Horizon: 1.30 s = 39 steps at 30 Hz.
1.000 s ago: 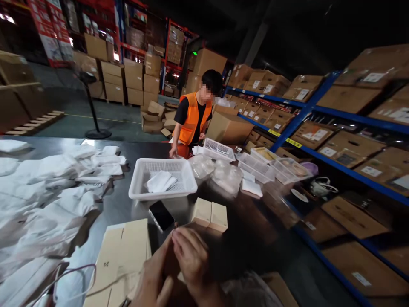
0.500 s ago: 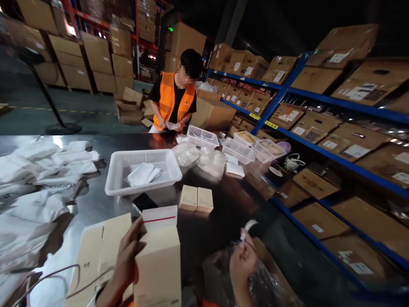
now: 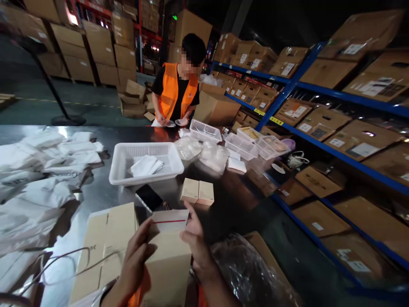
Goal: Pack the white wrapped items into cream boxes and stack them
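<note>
A cream cardboard mailer (image 3: 168, 260) stands in front of me, its pale flap (image 3: 171, 216) with a red strip at the top. My left hand (image 3: 137, 249) grips the mailer's left edge, thumb on its front and fingers by the flap. At its right edge, my right hand (image 3: 195, 238) holds the top corner, thumb on the front and index finger stretched out beyond the flap. Flat cream mailers (image 3: 104, 243) lie in a stack left of my left hand. Two small cream boxes (image 3: 198, 192) sit side by side just beyond the flap. Near them lies a black phone (image 3: 148, 198).
A white basket (image 3: 147, 181) with folded white cloth-like pieces stands on the metal table (image 3: 96, 181). White bags (image 3: 41, 187) are heaped left. Clear plastic (image 3: 246, 268) lies by an open carton at right. A person in an orange vest (image 3: 169, 87) stands across the table, holding small clear items.
My right hand has moved left to the mailer's edge; the white strip it held no longer shows. The mailer has shifted slightly right. The person opposite has parted their hands.
</note>
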Each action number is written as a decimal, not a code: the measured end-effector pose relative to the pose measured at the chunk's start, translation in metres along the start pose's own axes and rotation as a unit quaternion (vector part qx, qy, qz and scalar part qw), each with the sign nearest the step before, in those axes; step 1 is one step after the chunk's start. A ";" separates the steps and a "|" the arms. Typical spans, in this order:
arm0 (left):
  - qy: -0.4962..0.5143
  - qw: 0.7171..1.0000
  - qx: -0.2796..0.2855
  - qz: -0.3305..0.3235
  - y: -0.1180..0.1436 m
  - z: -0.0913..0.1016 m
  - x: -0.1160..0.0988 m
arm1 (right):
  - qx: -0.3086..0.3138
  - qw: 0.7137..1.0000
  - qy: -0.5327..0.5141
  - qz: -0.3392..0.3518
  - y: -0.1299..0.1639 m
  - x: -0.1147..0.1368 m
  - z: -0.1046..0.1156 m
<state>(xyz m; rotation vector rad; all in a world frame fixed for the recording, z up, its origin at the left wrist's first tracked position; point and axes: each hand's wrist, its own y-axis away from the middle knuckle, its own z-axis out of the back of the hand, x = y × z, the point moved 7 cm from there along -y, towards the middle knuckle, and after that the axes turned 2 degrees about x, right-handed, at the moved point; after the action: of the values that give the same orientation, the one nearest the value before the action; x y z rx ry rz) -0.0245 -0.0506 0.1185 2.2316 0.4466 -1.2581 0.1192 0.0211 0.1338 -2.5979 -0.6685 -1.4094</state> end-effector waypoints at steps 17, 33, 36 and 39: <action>-0.244 0.875 0.228 -0.349 0.004 -0.002 -0.033 | 0.131 0.877 0.353 0.300 0.014 0.014 -0.028; -0.181 0.954 0.106 -0.212 -0.042 0.041 0.005 | 0.148 0.930 0.287 0.176 -0.045 -0.033 -0.022; -0.232 0.954 0.031 -0.185 -0.068 0.063 0.000 | 0.159 0.930 0.295 0.154 -0.073 -0.049 -0.029; -0.280 0.938 -0.150 -0.136 -0.119 0.096 -0.023 | 0.096 0.938 0.308 0.128 -0.099 -0.066 -0.023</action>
<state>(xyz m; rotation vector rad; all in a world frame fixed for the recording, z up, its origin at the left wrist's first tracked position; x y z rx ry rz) -0.1643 -0.0127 0.0639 1.5038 0.6792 -1.7572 0.0275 0.0818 0.0822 -1.8486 -0.3367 -1.8154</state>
